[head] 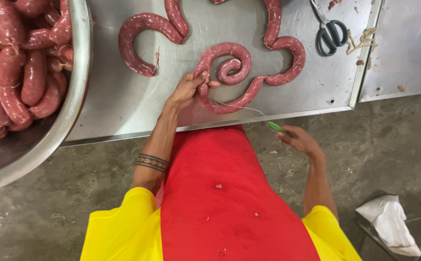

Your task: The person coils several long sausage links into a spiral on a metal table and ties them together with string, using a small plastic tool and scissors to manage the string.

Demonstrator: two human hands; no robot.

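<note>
A long dark-red sausage (249,72) lies coiled on the steel table (123,101). My left hand (187,89) pinches it near the table's front edge, thumb and fingers closed around the casing. A thin white string (242,107) runs from that spot toward my right hand (298,140), which is held below the table edge and grips a small green tool (277,127). A shorter curved sausage (142,36) lies apart to the left.
A large steel bowl (77,72) full of tied sausage links stands at the left. Black-handled scissors (331,35) and casing scraps lie at the table's back right. A white cloth (389,222) rests on a low stand by the concrete floor.
</note>
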